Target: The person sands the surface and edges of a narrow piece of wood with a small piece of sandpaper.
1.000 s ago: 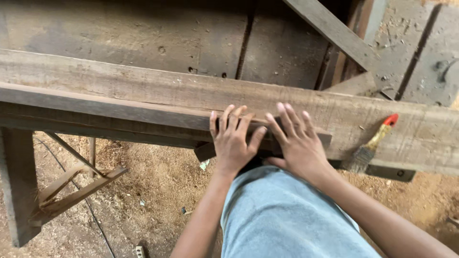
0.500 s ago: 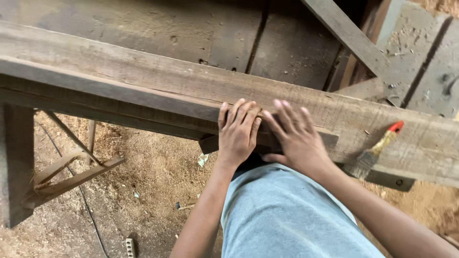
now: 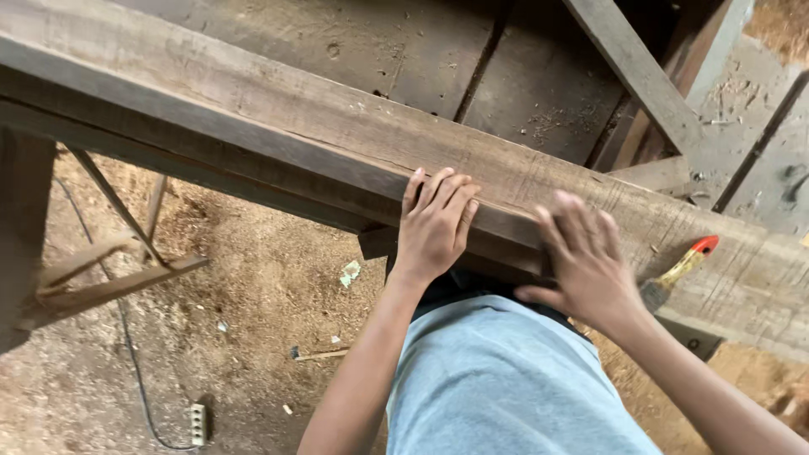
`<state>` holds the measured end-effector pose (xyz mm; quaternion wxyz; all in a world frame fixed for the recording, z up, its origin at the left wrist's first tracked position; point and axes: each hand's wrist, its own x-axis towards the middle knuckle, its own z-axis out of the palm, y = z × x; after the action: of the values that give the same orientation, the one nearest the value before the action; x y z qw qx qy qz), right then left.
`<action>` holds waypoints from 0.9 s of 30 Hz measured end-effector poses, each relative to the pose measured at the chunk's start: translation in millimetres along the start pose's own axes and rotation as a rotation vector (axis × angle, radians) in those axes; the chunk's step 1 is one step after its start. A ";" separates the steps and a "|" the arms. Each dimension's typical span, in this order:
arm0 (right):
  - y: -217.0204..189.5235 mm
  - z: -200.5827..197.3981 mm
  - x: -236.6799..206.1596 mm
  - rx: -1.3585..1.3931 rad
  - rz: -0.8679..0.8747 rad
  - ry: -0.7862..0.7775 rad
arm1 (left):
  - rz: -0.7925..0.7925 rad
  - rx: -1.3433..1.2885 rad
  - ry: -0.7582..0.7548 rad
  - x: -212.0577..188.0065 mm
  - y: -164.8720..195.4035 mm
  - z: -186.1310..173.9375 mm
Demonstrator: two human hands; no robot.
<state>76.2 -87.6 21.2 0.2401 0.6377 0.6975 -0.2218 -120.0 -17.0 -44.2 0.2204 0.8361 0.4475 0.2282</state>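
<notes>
Soft, even daylight fills the scene without glare, leaving the recess beyond the wooden beam (image 3: pixel 278 109) dim, while the right hand (image 3: pixel 586 261) is smeared by motion blur and the left hand (image 3: pixel 434 227) stays sharp.

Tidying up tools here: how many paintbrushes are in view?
1. The paintbrush, with a red-tipped yellow handle, lies on the beam just right of the right hand. The beam and the person's body may hide others.
</notes>
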 end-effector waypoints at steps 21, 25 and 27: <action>-12.5 16.6 17.6 0.225 -0.199 0.353 | -0.009 -0.014 -0.053 -0.2 1.8 -7.7; -2.4 17.9 5.0 0.248 -0.191 0.410 | 0.011 -0.076 -0.049 -0.6 -0.9 -19.3; -5.7 9.9 3.0 0.134 -0.139 0.251 | 0.004 -0.055 -0.081 0.2 -5.7 -23.7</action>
<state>70.8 -91.9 11.5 0.0918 0.6251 0.7482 -0.2024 -137.3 -10.0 -28.5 0.2607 0.8392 0.4302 0.2067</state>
